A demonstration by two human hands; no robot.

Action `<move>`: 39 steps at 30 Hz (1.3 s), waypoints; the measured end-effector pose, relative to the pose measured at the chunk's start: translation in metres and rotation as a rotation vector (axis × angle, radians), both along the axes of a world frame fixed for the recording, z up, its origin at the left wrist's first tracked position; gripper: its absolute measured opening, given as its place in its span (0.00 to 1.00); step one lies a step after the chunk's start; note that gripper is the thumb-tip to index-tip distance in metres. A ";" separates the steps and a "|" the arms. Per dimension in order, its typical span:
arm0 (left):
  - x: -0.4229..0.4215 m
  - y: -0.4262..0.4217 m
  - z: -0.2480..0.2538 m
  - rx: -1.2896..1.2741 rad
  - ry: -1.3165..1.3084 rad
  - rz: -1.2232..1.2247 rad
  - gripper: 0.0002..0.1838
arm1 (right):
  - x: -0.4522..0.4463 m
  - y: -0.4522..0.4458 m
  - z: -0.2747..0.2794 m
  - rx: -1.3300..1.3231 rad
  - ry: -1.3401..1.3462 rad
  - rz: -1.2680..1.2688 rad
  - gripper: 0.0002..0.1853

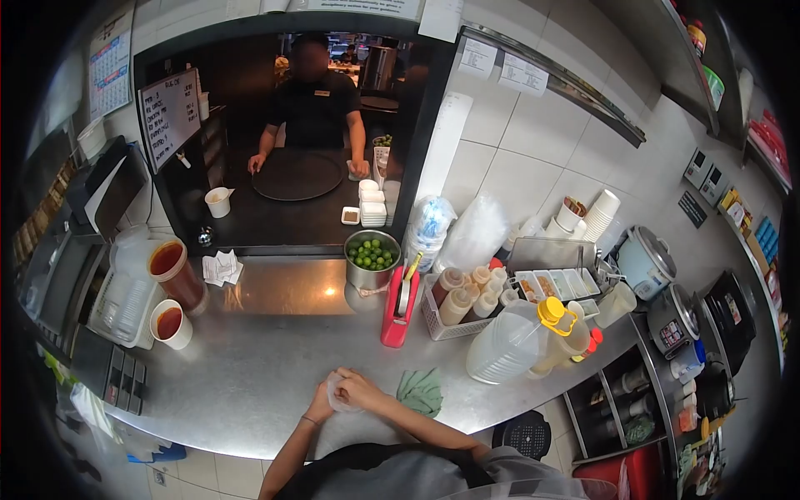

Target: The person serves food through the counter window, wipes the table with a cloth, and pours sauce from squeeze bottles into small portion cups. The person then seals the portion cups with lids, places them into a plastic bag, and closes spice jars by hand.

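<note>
Close to the counter's near edge, my left hand (320, 403) and my right hand (360, 389) meet around a small translucent plastic piece (337, 397). It looks like a thin bag, but the fingers cover much of it. Both hands are closed on it. Just right of them lies a crumpled green cloth (420, 392). Beyond the hands stands a red tape dispenser (395, 321), beside a metal pot of green limes (372, 252).
At left are a tub of red sauce (177, 277), a sauce cup (171, 323) and plastic containers (129, 304). At right stand a squeeze-bottle basket (454, 329) and a large jug (507, 346). Through the hatch, another person (312, 117) touches a round tray (297, 175).
</note>
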State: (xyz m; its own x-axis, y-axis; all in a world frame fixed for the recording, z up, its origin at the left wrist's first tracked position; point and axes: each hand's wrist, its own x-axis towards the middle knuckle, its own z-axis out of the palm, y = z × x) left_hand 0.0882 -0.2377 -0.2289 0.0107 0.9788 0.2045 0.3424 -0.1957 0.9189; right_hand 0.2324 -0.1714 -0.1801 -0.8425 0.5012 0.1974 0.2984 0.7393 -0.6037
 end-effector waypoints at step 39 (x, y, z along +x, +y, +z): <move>0.014 -0.001 -0.001 -0.111 -0.147 0.026 0.33 | 0.065 0.004 0.154 -0.029 -0.144 0.033 0.13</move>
